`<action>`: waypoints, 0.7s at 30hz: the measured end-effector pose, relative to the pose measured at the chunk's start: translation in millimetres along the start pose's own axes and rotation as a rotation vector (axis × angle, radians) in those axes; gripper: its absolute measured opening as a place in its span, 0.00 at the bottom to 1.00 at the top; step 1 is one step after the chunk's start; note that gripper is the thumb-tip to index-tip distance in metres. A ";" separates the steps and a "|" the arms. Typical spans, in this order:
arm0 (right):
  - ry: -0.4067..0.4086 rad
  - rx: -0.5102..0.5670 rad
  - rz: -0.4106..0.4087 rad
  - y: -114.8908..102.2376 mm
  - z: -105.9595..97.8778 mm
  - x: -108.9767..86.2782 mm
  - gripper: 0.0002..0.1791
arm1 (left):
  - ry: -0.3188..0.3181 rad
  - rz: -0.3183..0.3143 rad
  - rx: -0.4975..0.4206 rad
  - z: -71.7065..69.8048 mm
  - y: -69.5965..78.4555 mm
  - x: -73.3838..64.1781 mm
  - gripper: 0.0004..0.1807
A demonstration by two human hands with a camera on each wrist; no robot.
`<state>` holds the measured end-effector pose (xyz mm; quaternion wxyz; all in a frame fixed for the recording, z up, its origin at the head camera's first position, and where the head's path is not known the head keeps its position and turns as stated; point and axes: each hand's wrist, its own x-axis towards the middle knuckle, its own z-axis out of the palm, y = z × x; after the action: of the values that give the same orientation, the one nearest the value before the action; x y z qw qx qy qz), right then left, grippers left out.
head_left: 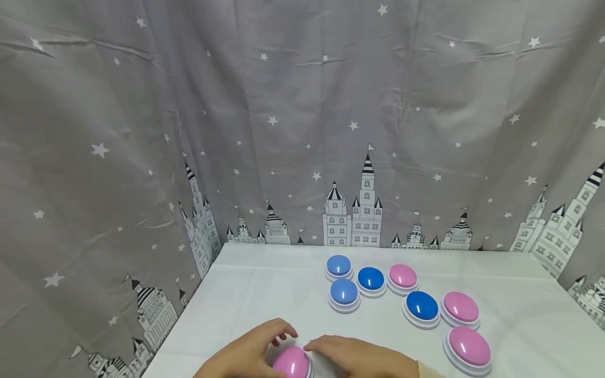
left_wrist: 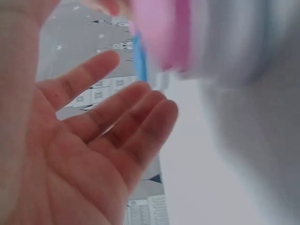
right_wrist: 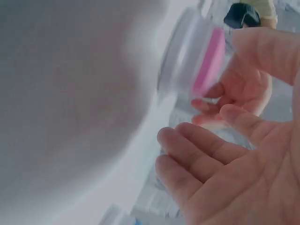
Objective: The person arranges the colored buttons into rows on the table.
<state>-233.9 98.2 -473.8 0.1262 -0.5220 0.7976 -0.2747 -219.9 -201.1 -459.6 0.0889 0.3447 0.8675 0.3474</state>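
Note:
A pink dome push button (head_left: 290, 362) on a white round base sits at the table's front edge, partly cut off by the bottom of the head view. My left hand (head_left: 248, 352) arches beside its left side, fingers loosely bent; the thumb lies near the dome's front, and whether it touches I cannot tell. From the right comes my right hand (head_left: 361, 357), fingers extended, their tips close to the button's upper right. The left wrist view shows relaxed left fingers (left_wrist: 140, 126) apart from the blurred button (left_wrist: 161, 33). In the right wrist view, the right palm (right_wrist: 253, 173) faces the button.
Light blue buttons (head_left: 344, 292), dark blue buttons (head_left: 422, 306) and several pink buttons (head_left: 460, 307) stand in a loose group behind and to the right on the white table (head_left: 264, 283). A grey curtain (head_left: 293, 105) printed with stars and castles hangs behind.

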 end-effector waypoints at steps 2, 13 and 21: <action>0.036 -0.060 0.007 7.5 -8.5 0.9 0.32 | 0.030 0.072 0.054 -6.7 0.2 13.5 0.33; 0.295 -0.155 0.295 46.7 -53.6 -15.1 0.32 | 0.092 0.079 0.052 -8.9 -19.6 97.0 0.23; 0.343 -0.037 0.365 67.6 -59.5 -22.1 0.32 | 0.101 0.003 0.004 2.3 -29.8 139.8 0.22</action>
<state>-305.2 157.0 -465.6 0.0269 -0.3173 0.8933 -0.3172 -339.4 -123.1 -469.2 0.0441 0.3281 0.8711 0.3628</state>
